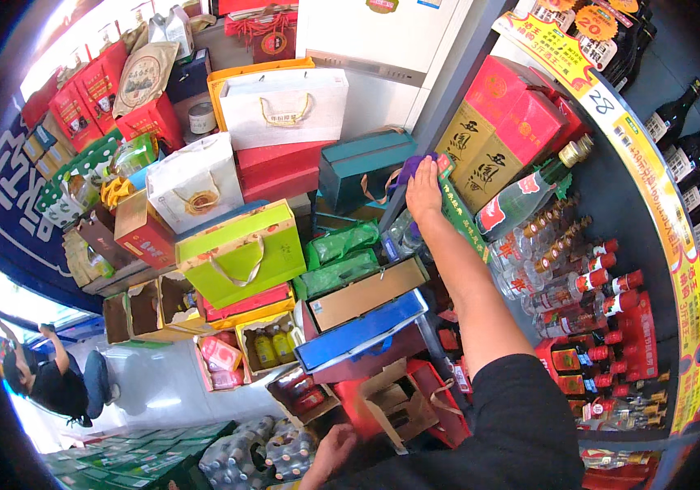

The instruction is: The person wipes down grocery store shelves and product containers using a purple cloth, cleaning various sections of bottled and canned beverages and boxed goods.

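Note:
My right hand is stretched out to the shelf's front edge, its fingers over a bunched purple cloth. The cloth lies against the end of a green printed shelf strip. Just behind the strip stand gold-and-red liquor boxes, and a large clear bottle with a red label leans near them. At the bottom of the view my left hand hangs low with loosely curled fingers, and nothing shows in it. It is nearest an open cardboard carton and a box of red packs.
Rows of red-capped bottles crowd the shelf to the right. Gift boxes and bags, among them a lime-green box and a teal box, are stacked ahead. Wrapped bottle packs stand on the floor. Another person crouches at far left.

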